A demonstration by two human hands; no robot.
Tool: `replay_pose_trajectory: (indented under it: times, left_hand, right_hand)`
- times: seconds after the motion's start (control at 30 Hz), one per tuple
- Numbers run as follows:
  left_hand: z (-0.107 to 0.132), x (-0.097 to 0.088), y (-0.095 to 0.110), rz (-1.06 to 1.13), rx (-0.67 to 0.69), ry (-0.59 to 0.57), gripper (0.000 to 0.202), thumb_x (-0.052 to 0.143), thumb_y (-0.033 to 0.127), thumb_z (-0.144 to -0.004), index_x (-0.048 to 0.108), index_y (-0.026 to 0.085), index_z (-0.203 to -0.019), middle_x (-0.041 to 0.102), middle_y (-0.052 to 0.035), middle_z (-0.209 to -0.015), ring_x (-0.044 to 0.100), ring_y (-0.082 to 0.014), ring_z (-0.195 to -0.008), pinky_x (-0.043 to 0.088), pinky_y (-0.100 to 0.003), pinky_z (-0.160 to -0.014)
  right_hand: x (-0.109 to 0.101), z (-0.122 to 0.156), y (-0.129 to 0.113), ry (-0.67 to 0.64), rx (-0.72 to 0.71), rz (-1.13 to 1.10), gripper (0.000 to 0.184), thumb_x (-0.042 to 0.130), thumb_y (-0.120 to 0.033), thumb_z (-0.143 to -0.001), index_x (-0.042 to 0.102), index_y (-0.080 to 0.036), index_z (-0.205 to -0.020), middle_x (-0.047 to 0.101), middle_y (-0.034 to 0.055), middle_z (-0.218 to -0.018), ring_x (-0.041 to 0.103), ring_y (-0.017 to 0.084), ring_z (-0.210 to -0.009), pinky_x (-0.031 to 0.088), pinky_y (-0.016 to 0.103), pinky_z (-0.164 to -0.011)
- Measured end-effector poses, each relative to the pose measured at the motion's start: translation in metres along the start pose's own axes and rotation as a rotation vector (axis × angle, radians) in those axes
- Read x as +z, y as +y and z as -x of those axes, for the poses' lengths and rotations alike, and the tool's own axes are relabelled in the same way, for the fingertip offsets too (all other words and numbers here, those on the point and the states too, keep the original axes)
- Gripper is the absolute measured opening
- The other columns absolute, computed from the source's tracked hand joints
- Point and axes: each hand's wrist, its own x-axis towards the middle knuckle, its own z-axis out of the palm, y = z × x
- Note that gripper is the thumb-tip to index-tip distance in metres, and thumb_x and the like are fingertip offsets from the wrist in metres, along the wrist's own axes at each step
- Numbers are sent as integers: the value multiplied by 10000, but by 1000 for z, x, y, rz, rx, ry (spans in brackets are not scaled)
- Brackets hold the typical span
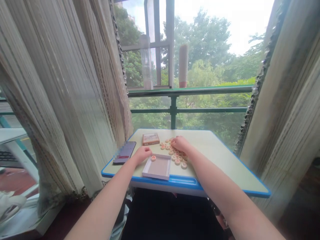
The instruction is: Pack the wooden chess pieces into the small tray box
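Several round wooden game discs [178, 159] with red marks lie scattered on a pale table with a blue rim [225, 160]. My right hand [180, 143] rests on the far part of that pile, fingers curled over discs. My left hand [143, 154] sits at the far left corner of a shallow open box tray [158, 168], fingers bent, right beside a single disc [153, 158] lying in the tray. Whether the left fingers touch that disc is unclear. The box lid [150, 138] lies flat behind the tray.
A dark phone [124, 152] lies at the table's left edge. Curtains [75, 100] hang close on both sides. Behind the table runs a green railing [190, 90] with a clear cup stack [146, 63] and a pink one [183, 65] on the sill.
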Motion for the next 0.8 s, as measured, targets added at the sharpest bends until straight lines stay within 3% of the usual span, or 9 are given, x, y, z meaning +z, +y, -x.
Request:
replay_pose_trajectory:
  times: [0.2, 0.43, 0.57, 0.8]
  left_hand:
    - [7, 1, -3, -51, 45, 32, 129, 522, 269, -599, 576, 153, -579, 560, 8, -571, 510, -147, -627, 375, -252, -601]
    - [11, -3, 3, -55, 86, -91, 221, 604, 348, -597, 637, 147, -681, 596, -16, -692, 525, -156, -678, 384, -253, -611]
    - [13, -4, 8, -139, 119, -106, 220, 635, 342, -578, 651, 150, -685, 611, -36, -769, 543, -176, -755, 397, -259, -648]
    - [14, -5, 10, -137, 122, -127, 180, 609, 278, -581, 660, 146, -693, 617, -43, -778, 541, -179, -761, 405, -272, -665]
  right_hand:
    - [5, -7, -1, -18, 3, 5, 289, 495, -348, -820, 709, -181, -921, 640, 95, -969, 549, 192, -922, 388, 238, -732]
    - [7, -25, -1, -37, 88, -8, 265, 560, -349, -754, 706, -169, -883, 673, 105, -917, 581, 207, -862, 390, 240, -640]
    - [8, -25, -1, -43, 152, -47, 301, 520, -406, -777, 705, -171, -810, 682, 98, -803, 595, 195, -756, 376, 245, -584]
    - [7, -22, -5, -44, 198, -104, 234, 606, -395, -721, 690, -177, -726, 678, 85, -760, 592, 187, -718, 366, 242, -572]
